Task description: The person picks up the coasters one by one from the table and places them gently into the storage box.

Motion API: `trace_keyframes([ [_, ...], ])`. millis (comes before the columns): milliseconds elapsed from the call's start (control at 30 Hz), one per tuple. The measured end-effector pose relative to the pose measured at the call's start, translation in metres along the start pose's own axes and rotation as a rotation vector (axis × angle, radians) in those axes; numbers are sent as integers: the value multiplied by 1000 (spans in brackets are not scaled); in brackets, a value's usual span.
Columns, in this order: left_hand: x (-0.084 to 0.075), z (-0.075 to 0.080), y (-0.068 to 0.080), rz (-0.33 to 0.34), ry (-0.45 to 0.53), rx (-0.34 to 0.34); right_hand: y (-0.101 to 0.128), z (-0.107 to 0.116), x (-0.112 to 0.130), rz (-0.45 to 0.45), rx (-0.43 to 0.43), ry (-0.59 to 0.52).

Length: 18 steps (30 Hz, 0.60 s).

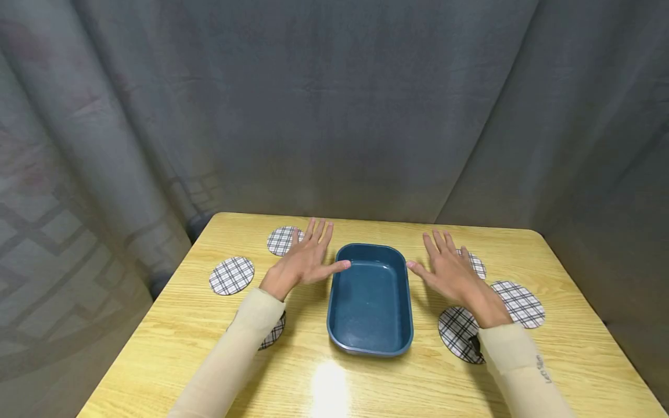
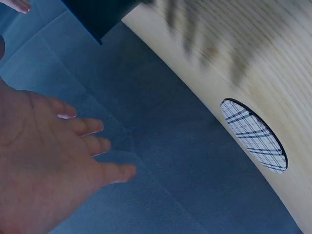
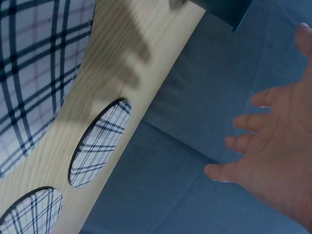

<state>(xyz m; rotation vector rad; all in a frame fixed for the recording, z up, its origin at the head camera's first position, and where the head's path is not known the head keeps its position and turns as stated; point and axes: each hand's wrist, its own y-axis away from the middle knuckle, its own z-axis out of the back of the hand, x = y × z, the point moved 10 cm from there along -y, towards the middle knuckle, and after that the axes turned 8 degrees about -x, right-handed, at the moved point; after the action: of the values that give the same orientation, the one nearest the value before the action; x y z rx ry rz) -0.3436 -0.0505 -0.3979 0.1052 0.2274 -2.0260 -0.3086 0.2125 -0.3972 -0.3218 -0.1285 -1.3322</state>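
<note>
A dark blue rectangular tray sits empty in the middle of the wooden table. My left hand is spread flat just left of it, thumb tip at the tray's left rim. My right hand mirrors it on the right, thumb close to the right rim. Both hands hold nothing. The left wrist view shows the left hand with fingers apart and the tray's corner. In the right wrist view the right hand is likewise spread.
Several round plaid coasters lie flat around the tray: one at the left, one behind the left hand, one under the left forearm, others at the right. Grey curtains surround the table.
</note>
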Motion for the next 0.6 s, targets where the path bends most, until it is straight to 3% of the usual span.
trace_keyframes([
  [267, 1, -8, 4, 11, 62, 72, 0, 3, -12, -28, 29, -18],
  [600, -2, -17, 11, 6, 90, 152, 5, 6, -45, -83, 52, -44],
])
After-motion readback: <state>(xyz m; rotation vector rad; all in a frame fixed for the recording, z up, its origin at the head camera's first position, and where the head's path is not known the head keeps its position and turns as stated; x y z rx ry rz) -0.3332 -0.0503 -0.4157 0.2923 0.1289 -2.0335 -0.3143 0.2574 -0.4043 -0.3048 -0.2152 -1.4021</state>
